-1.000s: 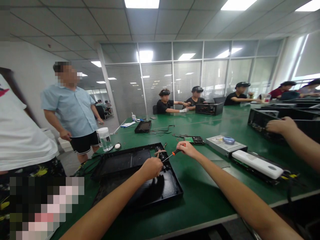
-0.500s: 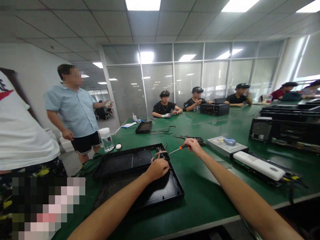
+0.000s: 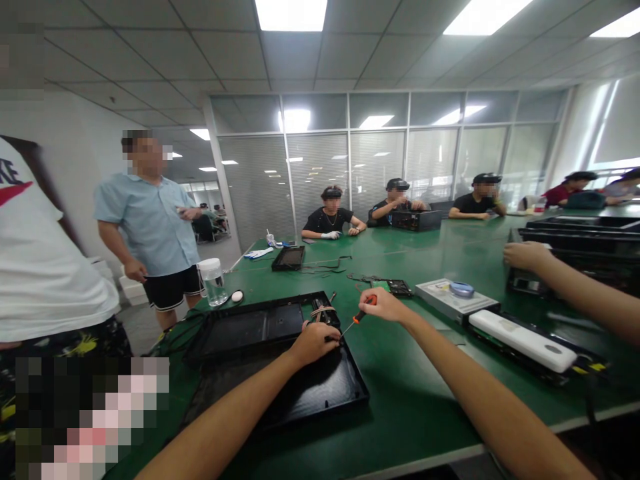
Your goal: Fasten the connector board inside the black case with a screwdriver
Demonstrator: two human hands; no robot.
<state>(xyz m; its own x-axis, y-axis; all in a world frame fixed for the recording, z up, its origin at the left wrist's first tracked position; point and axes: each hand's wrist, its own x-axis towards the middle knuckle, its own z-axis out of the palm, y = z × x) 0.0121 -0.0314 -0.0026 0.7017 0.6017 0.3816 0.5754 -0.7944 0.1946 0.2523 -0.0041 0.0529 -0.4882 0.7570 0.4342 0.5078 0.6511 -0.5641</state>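
Note:
A black flat case panel (image 3: 260,333) lies on the green table (image 3: 410,400) in front of me. My left hand (image 3: 313,341) is closed and rests inside the panel at its right side, next to a small bundle of wires (image 3: 320,312). My right hand (image 3: 383,305) is closed round an orange-handled screwdriver (image 3: 357,316). The shaft slants down to the left, with its tip close to my left hand.
A white power strip (image 3: 520,331) and a silver drive (image 3: 450,299) lie to the right. Another person's hand (image 3: 523,255) touches a black computer case (image 3: 575,257). A clear jar (image 3: 212,281) stands at the left. Two people stand at the left; several sit at the far end.
My right hand has tilted the screwdriver down so its tip comes near my left hand. Another person's hand has come back to the black case on the right.

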